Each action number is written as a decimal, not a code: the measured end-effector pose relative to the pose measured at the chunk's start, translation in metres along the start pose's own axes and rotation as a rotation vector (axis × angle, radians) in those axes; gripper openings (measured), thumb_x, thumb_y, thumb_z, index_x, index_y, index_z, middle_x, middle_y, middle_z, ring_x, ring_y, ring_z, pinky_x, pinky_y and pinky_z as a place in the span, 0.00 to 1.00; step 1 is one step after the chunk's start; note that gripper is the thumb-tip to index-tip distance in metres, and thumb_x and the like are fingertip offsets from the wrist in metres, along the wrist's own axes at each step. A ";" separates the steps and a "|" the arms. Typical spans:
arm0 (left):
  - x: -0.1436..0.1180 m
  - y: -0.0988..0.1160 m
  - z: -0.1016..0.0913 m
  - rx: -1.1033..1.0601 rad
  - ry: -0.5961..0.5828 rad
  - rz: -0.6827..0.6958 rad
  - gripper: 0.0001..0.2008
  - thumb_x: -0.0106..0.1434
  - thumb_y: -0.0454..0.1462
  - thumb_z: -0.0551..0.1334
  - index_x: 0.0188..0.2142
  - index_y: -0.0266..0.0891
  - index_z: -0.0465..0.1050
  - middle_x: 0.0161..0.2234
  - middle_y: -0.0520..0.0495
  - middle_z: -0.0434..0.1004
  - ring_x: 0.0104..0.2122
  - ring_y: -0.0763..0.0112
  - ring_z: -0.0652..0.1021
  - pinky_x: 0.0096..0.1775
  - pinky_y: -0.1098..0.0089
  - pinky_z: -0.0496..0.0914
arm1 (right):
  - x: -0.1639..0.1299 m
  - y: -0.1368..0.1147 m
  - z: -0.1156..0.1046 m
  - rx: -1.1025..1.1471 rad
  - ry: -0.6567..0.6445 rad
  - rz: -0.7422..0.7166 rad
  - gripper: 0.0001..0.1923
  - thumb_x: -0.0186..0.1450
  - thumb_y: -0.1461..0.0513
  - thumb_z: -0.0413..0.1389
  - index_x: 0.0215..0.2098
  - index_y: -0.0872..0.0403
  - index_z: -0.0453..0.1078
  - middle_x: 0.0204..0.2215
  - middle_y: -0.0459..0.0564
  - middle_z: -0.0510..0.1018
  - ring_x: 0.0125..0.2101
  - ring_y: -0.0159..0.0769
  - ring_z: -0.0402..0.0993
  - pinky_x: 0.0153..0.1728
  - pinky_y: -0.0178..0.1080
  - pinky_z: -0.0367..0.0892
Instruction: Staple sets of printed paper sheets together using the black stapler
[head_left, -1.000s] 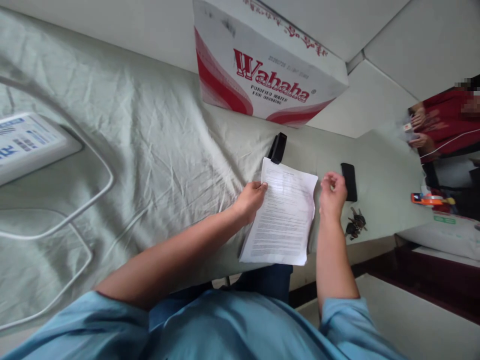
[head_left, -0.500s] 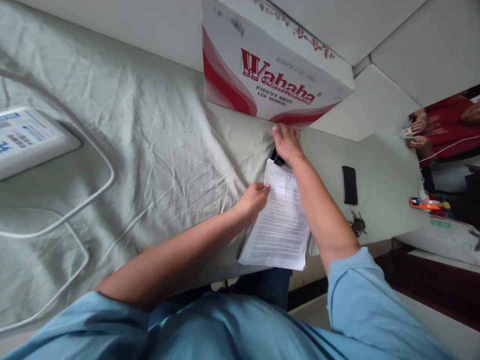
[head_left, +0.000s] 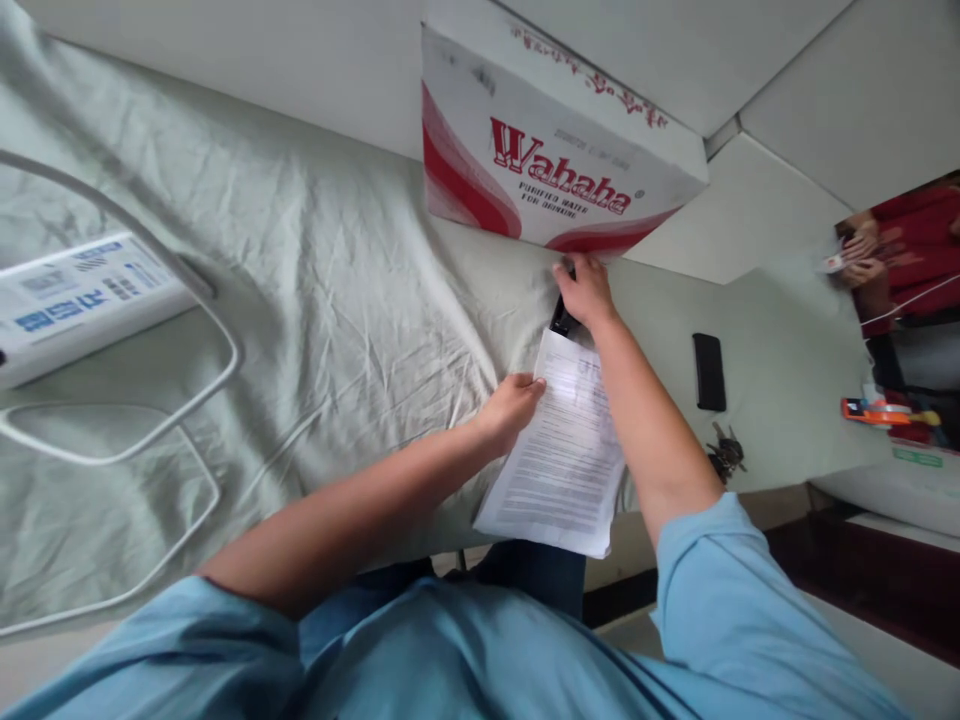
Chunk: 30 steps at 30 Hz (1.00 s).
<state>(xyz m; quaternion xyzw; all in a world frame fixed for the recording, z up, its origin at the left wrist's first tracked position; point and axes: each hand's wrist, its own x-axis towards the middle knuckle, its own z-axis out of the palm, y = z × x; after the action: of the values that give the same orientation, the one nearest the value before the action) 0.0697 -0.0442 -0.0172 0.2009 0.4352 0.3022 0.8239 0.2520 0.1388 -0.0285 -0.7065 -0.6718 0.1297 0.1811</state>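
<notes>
A stack of printed paper sheets point(head_left: 559, 458) lies on the pale green cloth point(head_left: 322, 300) near the table's front edge. My left hand point(head_left: 514, 408) presses down on the stack's left edge, fingers on the top sheet. My right hand point(head_left: 583, 290) reaches over the stack's far end and closes around a small black stapler-like object point(head_left: 559, 318), which is mostly hidden under the fingers. Both forearms are bare below light blue sleeves.
A white and red Wahaha water carton point(head_left: 555, 150) stands just behind my right hand. A black phone point(head_left: 709, 371) and a bunch of keys point(head_left: 726, 455) lie to the right. A white power strip point(head_left: 75, 300) with looping cable lies at left. Another person in red sits at far right point(head_left: 911, 250).
My right hand swung from the right side of the papers across them to the black object at their far end and closed on it. My left hand stayed on the stack.
</notes>
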 end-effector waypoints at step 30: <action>-0.017 0.032 -0.034 -0.260 -0.219 -0.042 0.19 0.66 0.46 0.68 0.52 0.38 0.78 0.38 0.40 0.86 0.45 0.47 0.85 0.45 0.57 0.78 | -0.234 0.053 -0.047 0.957 0.462 0.377 0.19 0.55 0.49 0.72 0.37 0.52 0.82 0.35 0.49 0.87 0.42 0.44 0.84 0.51 0.48 0.78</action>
<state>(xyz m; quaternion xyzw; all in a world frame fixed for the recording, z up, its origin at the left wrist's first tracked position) 0.0231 -0.0296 -0.0062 0.1150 0.3042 0.3151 0.8916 0.3048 -0.0997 -0.0234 -0.6635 -0.3431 0.2918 0.5974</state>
